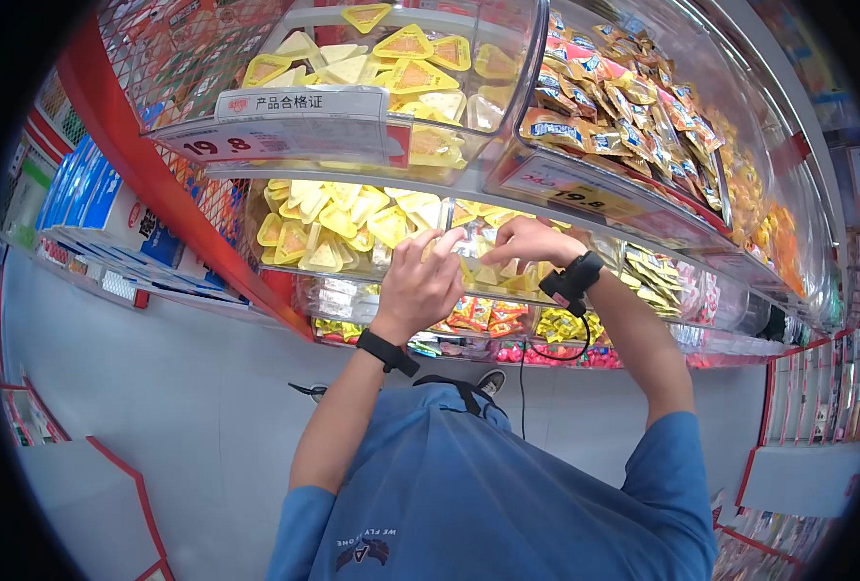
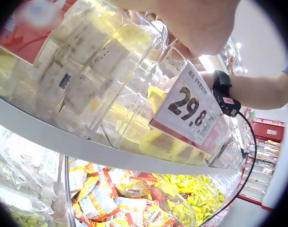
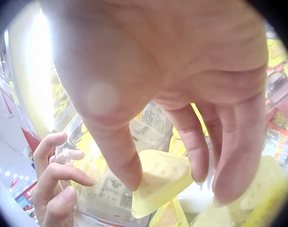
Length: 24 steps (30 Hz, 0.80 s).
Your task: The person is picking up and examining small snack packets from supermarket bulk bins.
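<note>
My right hand (image 3: 167,71) reaches down into a clear bin. Its thumb and a finger pinch the sides of a pale yellow triangular snack pack (image 3: 163,177). More such triangular packs (image 1: 333,218) lie in the same bin. Just left of it, my left hand (image 1: 422,281) is at the front of the bin, fingers loosely bent and nothing visible between them. The left hand's fingers (image 3: 63,172) show beside the clear bin wall in the right wrist view. Below the hands in the left wrist view, a price tag (image 2: 191,109) reading 29.8 stands at the bin front.
An upper shelf holds a bin of yellow triangular packs (image 1: 415,73) and one of orange wrapped snacks (image 1: 633,92), with price tags (image 1: 285,131) in front. Lower bins hold red-and-yellow packets (image 2: 130,203) and small yellow sweets (image 2: 196,191). A red frame (image 1: 149,174) borders the shelf's left.
</note>
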### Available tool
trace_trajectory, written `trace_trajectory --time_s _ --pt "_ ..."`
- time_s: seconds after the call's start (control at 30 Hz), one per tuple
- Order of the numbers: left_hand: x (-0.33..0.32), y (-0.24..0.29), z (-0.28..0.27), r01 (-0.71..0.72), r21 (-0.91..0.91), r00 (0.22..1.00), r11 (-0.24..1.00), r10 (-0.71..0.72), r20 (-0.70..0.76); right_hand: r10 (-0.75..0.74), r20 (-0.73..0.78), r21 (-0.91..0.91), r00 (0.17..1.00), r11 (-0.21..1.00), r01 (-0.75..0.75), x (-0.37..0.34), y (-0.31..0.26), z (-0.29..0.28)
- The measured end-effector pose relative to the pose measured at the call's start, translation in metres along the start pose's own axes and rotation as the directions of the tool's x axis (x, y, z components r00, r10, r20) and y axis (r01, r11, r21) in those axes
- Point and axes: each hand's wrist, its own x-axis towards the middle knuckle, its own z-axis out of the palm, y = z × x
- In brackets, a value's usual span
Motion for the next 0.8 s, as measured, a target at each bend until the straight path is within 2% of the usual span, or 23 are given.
trace_trajectory --time_s 0.07,0.17,0.27,0.3,0.4,0.5,0.6,0.63,0.73,0.77,0.8 --pt "0.000 0.000 0.000 -0.003 0.003 1.000 1.000 0.003 -0.002 -0.033 -0.087 0.073 0.996 0.997 0.040 -0.002 0.007 0.001" --pt "0.000 0.000 0.001 -0.010 0.012 1.000 1.000 0.010 -0.007 0.008 -0.119 -0.126 0.993 0.992 -0.023 -0.003 0.005 0.003" --pt "0.000 0.001 0.001 -0.015 0.009 1.000 1.000 0.015 -0.005 -0.336 -0.312 -0.434 0.889 0.883 0.181 0.004 0.015 0.014" --pt "0.000 0.001 0.001 -0.016 0.011 1.000 1.000 0.016 -0.006 -0.329 -0.345 -0.408 0.879 0.896 0.174 0.005 0.018 0.015" --pt "0.000 0.001 0.000 -0.016 0.011 1.000 1.000 0.016 -0.005 -0.388 -0.208 -0.497 0.898 0.833 0.245 0.000 0.006 0.010" --pt "0.000 0.000 0.000 -0.014 0.010 1.000 1.000 0.015 -0.008 -0.583 -0.141 -0.680 0.800 0.645 0.350 0.003 0.008 0.016" --pt "0.000 0.001 0.000 -0.011 0.007 1.000 1.000 0.011 -0.011 -0.718 -0.037 -0.776 0.695 0.459 0.433 0.015 0.018 0.028" --pt "0.000 0.001 0.000 -0.010 0.004 1.000 1.000 0.010 -0.012 -0.642 0.040 -0.847 0.766 0.385 0.367 0.010 0.008 0.031" --pt "0.001 0.001 -0.001 -0.009 -0.006 1.000 1.000 0.009 -0.016 -0.715 0.154 -0.789 0.682 0.327 0.521 0.014 0.008 0.036" --pt "0.000 0.001 -0.001 -0.007 -0.008 1.000 1.000 0.007 -0.016 -0.730 0.153 -0.783 0.667 0.322 0.532 0.014 0.008 0.035" --pt "0.000 0.001 0.000 -0.004 -0.009 1.000 1.000 0.004 -0.018 -0.685 0.129 -0.779 0.717 0.378 0.501 0.013 0.009 0.031"
